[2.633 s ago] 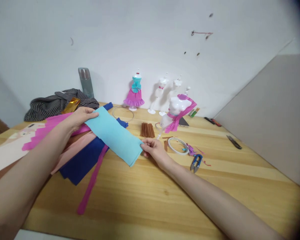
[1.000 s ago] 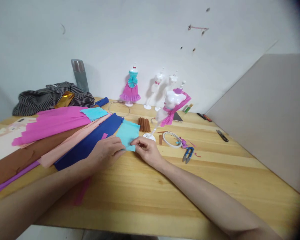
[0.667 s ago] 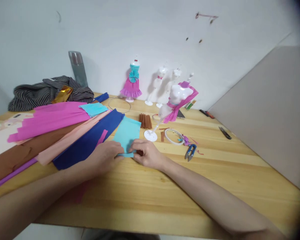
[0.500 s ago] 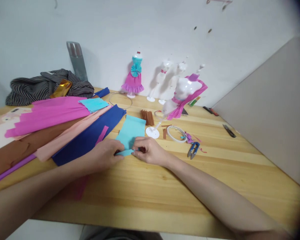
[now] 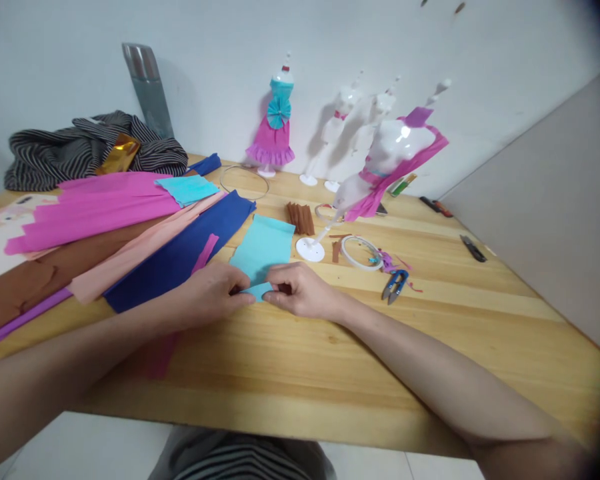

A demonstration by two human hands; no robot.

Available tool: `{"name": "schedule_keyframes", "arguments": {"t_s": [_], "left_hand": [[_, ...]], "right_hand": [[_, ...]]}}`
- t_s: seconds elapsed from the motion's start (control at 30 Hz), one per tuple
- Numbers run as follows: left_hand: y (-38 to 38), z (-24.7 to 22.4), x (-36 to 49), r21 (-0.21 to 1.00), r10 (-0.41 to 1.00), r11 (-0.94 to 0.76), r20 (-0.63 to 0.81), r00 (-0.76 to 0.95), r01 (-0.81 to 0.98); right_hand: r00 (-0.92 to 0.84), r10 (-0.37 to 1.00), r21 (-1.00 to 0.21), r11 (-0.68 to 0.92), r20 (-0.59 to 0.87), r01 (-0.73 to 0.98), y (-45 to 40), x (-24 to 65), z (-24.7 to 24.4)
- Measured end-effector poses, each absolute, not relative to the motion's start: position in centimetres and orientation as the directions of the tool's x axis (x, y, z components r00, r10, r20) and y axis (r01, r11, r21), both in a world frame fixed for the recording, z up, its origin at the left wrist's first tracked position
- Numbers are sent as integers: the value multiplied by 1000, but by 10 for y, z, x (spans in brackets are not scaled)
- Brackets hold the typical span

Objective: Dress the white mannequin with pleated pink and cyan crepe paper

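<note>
A light blue paper sheet [image 5: 267, 245] lies on the wooden table, its near edge folded over and raised a little. My left hand [image 5: 220, 291] pinches the left end of that fold between thumb and fingers. At the fold's right end, the thumb and index finger of my right hand [image 5: 300, 290] are closed on the same sheet. A pleated brown piece [image 5: 301, 219] rests just beyond the sheet. Right of it stands a white mannequin [image 5: 397, 145] with pink cloth draped across it.
Coloured sheets, including a dark blue one [image 5: 180, 257], spread at left. Blue snips [image 5: 395, 287] lie beside a white ring [image 5: 347, 255]. A dressed mannequin [image 5: 275, 133] stands by the wall. A black cutter [image 5: 473, 249] is at right.
The view has tilted downward, so the table's things appear higher. Both hands still pinch the sheet, and its folded edge now shows as a shorter, wider flap between them.
</note>
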State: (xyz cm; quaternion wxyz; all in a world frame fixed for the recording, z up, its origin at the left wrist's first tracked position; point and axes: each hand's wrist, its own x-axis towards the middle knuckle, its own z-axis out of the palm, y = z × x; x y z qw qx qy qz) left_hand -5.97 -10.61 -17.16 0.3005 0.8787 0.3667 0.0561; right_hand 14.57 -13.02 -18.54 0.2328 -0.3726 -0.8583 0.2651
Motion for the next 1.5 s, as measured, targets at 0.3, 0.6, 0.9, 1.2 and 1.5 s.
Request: {"name": "schedule_keyframes", "arguments": {"t_s": [0.3,0.6,0.9,1.2,1.5], "left_hand": [[-111,-166,-58,522,696,-568,-108,710,636],[-113,-165,-58,531,672,-565,-147,726,631],[-112,-163,-58,534,712,-532,-138,689,657],[-111,-161,-56,502,724,-528,-155,672,685],[-113,-167,-57,459,729,-557,-129,672,692]], "right_hand": [[-596,789,-691,515,149,508,-128,146,-187],[-708,705,-657,555,45,510,-130,148,-172],[-600,800,-584,502,32,638,-135,140,-176],[-498,864,-483,467,73,741,-141,134,-180],[-517,854,-546,464,64,698,-139,136,-178]]}}
